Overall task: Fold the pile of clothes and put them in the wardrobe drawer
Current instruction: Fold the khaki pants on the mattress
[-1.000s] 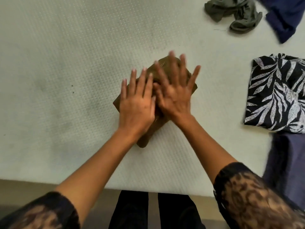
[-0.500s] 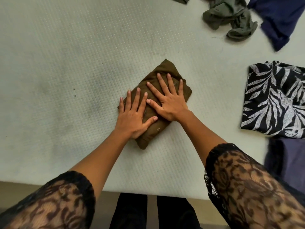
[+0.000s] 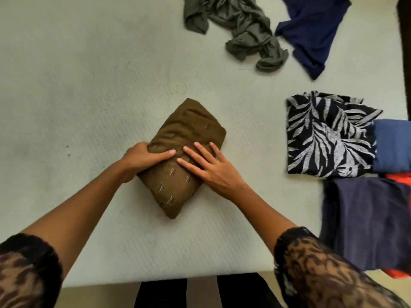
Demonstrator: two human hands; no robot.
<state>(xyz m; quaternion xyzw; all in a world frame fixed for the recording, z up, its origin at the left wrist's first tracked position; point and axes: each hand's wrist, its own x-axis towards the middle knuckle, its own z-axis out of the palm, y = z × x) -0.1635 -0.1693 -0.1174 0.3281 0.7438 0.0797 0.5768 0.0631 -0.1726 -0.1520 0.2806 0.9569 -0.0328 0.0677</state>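
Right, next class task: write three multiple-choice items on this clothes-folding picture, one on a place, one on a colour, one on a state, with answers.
1. Where is the leaf-print garment relative to the folded bundle? A) under it B) to its right C) to its left
2. What colour is the bundle? A) brown B) red C) white
3. What is the left hand doing? A) hanging free B) holding a hanger C) gripping the bundle's edge
Answers: 1 B, it lies apart on the right; 2 A, the cloth is olive-brown; 3 C, its fingers curl round the edge while the right hand rests flat on top.
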